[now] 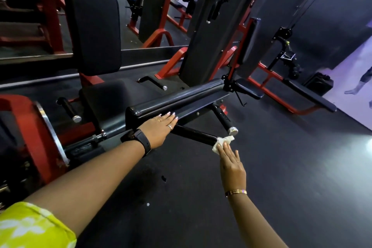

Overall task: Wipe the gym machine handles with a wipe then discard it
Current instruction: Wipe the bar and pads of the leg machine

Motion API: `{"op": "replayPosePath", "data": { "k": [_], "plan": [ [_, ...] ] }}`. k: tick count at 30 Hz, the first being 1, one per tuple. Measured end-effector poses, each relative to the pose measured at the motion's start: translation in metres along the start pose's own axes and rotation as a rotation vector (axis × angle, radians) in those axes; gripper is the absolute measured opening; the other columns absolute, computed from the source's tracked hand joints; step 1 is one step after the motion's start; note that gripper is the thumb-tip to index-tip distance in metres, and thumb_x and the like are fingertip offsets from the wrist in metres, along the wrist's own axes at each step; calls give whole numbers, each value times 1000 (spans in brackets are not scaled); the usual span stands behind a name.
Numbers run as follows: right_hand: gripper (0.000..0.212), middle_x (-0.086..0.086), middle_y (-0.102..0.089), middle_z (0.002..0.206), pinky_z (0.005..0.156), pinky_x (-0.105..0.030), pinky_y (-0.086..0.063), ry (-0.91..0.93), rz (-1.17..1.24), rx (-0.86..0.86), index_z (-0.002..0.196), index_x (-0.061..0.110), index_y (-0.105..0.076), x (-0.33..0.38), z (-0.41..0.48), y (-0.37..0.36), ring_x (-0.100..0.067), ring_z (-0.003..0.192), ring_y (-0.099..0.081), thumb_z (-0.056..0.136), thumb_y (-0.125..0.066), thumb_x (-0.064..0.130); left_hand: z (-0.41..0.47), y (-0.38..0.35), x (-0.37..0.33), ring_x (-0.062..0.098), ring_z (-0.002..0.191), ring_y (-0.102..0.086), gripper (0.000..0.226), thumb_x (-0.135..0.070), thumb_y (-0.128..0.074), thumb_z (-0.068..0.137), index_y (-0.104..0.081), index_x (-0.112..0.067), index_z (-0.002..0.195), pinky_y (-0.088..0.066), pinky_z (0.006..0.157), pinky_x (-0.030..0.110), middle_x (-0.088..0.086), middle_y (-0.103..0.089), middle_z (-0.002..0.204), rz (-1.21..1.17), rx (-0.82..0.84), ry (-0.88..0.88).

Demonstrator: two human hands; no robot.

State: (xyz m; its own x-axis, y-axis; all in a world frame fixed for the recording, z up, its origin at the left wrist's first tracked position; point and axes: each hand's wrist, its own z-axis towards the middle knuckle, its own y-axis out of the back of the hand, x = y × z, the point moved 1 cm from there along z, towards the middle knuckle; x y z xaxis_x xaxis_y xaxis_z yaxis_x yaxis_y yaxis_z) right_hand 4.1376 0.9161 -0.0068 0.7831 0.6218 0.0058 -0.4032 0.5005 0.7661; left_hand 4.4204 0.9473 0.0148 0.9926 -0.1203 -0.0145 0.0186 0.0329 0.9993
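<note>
Pressing a white wipe (223, 141) against the outer end of a black handle (193, 134), a person's right hand (231, 166) reaches in from below, its fingers (227, 150) stretched nearly straight over the crumpled cloth. The thumb is hidden, so whether it pinches the wipe cannot be told. The wipe covers the tip of the handle, which juts out from under a long black pad (177, 97).

The left hand (159, 129) lies flat and wide against the pad's near side. Its fingers are straight and close together and hold nothing, with the fingertips just above the handle's inner end. A dark watch (138, 140) sits on the left wrist and a thin gold bracelet (236, 191) on the right. Rings (169, 126) show on both hands. A yellow-green flowered sleeve (30, 227) fills the lower left corner.

A second handle (222, 117), tipped with a chrome cap, points out just beyond the wipe and does not touch it. Behind the pad are the machine's black seat (112, 94) and upright backrest (92, 30), with two more short grips (69, 109) at the seat's sides. Red steel frames (165, 36) rise farther back over a black rubber floor (281, 167).
</note>
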Motion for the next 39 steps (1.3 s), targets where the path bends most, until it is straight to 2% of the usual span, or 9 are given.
{"op": "replayPosePath", "data": {
  "k": [8, 12, 16, 18, 21, 25, 30, 36, 39],
  "plan": [
    [54, -18, -67, 103, 81, -38, -48, -529, 321, 288, 137, 25, -46, 12, 30, 8, -40, 96, -62, 89, -51, 2, 2, 13, -44, 19, 147, 6, 55, -33, -20, 104, 2, -14, 151, 2, 117, 36, 3, 3, 160, 60, -4, 62],
    [43, -12, -72, 94, 78, -27, -46, -651, 534, 199, 121, 18, -63, 7, 19, 24, -26, 86, -66, 82, -59, 0, 23, 18, -102, 18, 147, 4, 56, -38, -15, 102, 0, -17, 151, 3, 117, 36, 1, -1, 160, 2, -49, 16],
    [22, -13, -71, 103, 64, -30, -55, -1221, 1341, 221, 104, 14, -70, -29, 21, 34, -22, 88, -66, 87, -58, 7, 46, 19, -158, 16, 147, 2, 60, -45, -5, 97, -4, -21, 152, -2, 117, 35, -2, -5, 159, 0, -55, -17],
    [25, -17, -70, 103, 55, -27, -53, -1361, 1609, 219, 112, 6, -64, -55, 25, 47, -26, 86, -67, 91, -51, 8, 54, 19, -179, 18, 147, -5, 78, -50, 9, 81, -12, -22, 151, -8, 117, 37, -3, -13, 158, -25, -78, 39],
    [26, -18, -66, 106, 61, -32, -57, -1350, 1730, 231, 114, 5, -58, -93, 33, 63, -27, 86, -67, 93, -43, 6, 61, 18, -193, 20, 130, -47, 65, -45, -17, 86, -54, -20, 133, -40, 103, 41, -2, -56, 134, -33, -155, 178],
    [20, -16, -63, 103, 64, -29, -56, -1200, 1715, 248, 110, 1, -57, -124, 49, 58, -24, 87, -64, 90, -57, 6, 66, 13, -205, 15, 107, -65, 51, -41, -33, 85, -70, -19, 112, -52, 87, 41, -5, -70, 110, -61, -197, 269],
    [4, 1, -59, 79, 58, -16, -41, -755, 969, 207, 85, 10, -58, -120, 81, 41, -17, 78, -56, 88, -58, 13, 76, 17, -208, 16, 107, -65, 51, -40, -32, 85, -70, -19, 112, -52, 88, 41, -4, -70, 111, -6, -201, 299],
    [35, -8, -56, 122, 88, -24, -43, -3, 484, 383, 127, 5, -50, -109, 90, -4, -22, 113, -52, 93, -46, 1, 94, 11, -198, 16, 111, -63, 50, -37, -32, 85, -71, -19, 110, -47, 95, 42, -4, -69, 114, 23, -204, 249],
    [37, -15, -64, 119, 84, -32, -53, 379, 328, 218, 112, 1, -65, -121, 80, -24, -29, 112, -60, 79, -48, 2, 97, -2, -195, 18, 111, -62, 45, -32, -36, 86, -70, -18, 111, -46, 98, 42, -3, -68, 117, 7, -329, 223]
  ]
}}
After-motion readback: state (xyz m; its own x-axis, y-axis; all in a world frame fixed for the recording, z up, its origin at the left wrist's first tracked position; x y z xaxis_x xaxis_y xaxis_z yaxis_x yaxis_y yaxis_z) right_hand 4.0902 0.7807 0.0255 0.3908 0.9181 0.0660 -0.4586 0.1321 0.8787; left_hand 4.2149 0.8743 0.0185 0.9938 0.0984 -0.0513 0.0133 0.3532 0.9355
